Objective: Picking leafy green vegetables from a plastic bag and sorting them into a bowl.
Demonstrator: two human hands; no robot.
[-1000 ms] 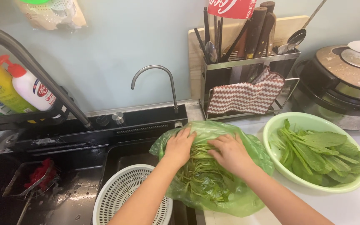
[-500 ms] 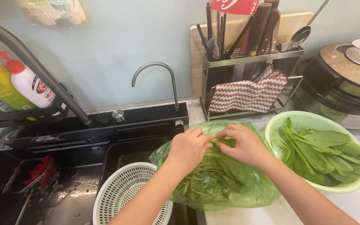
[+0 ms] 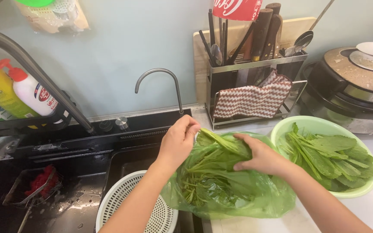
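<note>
While gripping a leafy green stalk (image 3: 221, 144) at centre frame, the left hand (image 3: 178, 142) and right hand (image 3: 262, 157) are both pinching it above the green plastic bag (image 3: 238, 194). Right of them, the green bowl (image 3: 281, 131) is already holding sorted leaves; much is remaining bagged.

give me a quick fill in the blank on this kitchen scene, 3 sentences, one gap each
1. Both hands, the left hand and the right hand, grip leafy greens over a green plastic ____.
2. The green bowl to the right of the bag holds more ____.
3. The white colander sits in the black ____.

Missing words: bag; leafy greens; sink
</note>
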